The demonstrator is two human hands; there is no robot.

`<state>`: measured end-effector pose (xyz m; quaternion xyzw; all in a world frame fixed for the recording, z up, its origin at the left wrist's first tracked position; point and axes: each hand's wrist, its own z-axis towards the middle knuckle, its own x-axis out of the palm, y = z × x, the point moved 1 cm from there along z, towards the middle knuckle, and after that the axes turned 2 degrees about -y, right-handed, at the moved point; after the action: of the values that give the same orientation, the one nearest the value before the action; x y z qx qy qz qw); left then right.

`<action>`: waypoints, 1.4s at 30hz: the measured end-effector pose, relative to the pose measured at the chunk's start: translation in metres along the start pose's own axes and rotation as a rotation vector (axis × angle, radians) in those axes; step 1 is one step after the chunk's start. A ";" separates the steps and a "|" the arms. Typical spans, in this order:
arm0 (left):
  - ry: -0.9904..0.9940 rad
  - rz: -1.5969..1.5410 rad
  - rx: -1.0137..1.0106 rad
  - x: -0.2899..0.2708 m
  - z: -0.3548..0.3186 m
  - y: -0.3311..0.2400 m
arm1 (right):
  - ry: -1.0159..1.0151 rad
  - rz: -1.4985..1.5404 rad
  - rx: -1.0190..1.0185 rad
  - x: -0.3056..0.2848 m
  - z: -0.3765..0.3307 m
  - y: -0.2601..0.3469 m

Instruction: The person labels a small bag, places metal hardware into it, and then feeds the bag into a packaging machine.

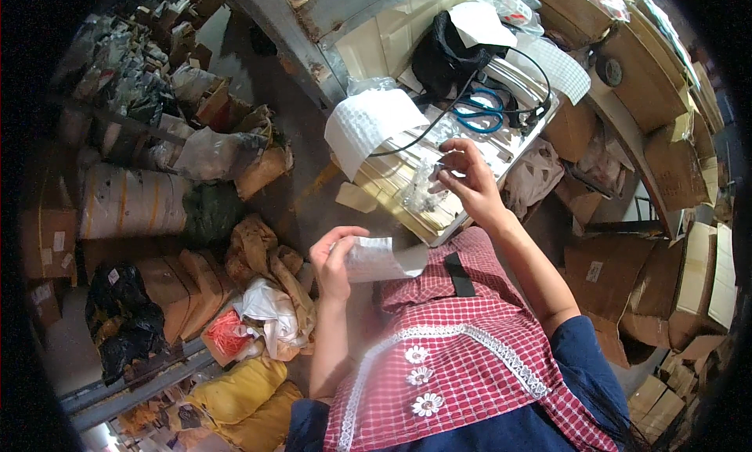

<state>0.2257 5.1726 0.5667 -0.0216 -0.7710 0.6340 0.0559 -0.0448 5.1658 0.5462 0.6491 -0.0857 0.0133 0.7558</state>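
Cartons (607,283) crowd the room's right side. Left hand (332,262) pinches 1 white textured sheet (368,262), near the red checked apron (470,366). Right hand (471,182): fingers curled beside clear plastic (419,192), can't tell if gripping. Blue-handled scissors (479,113) lie beyond.

Centre: too small to tell what, if anything, right hand (472,184) pinches. Left of centre, left hand (333,265) is partly hidden by white sheet (374,261). Upper centre: white paper (476,23) covers part of black bag (439,59). Lower edge cuts off apron (462,358).
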 end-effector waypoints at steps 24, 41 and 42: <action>0.261 -0.337 -0.263 0.045 -0.003 -0.047 | 0.016 0.232 0.150 0.006 -0.013 0.068; 0.173 -0.342 -0.143 0.064 -0.028 -0.072 | 0.214 0.358 0.417 0.019 -0.026 0.108; 0.171 -0.339 -0.134 0.064 -0.030 -0.074 | 0.208 0.347 0.416 0.019 -0.026 0.110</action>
<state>0.1679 5.1936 0.6488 0.0511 -0.7964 0.5588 0.2255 -0.0379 5.2073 0.6530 0.7610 -0.1127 0.2261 0.5976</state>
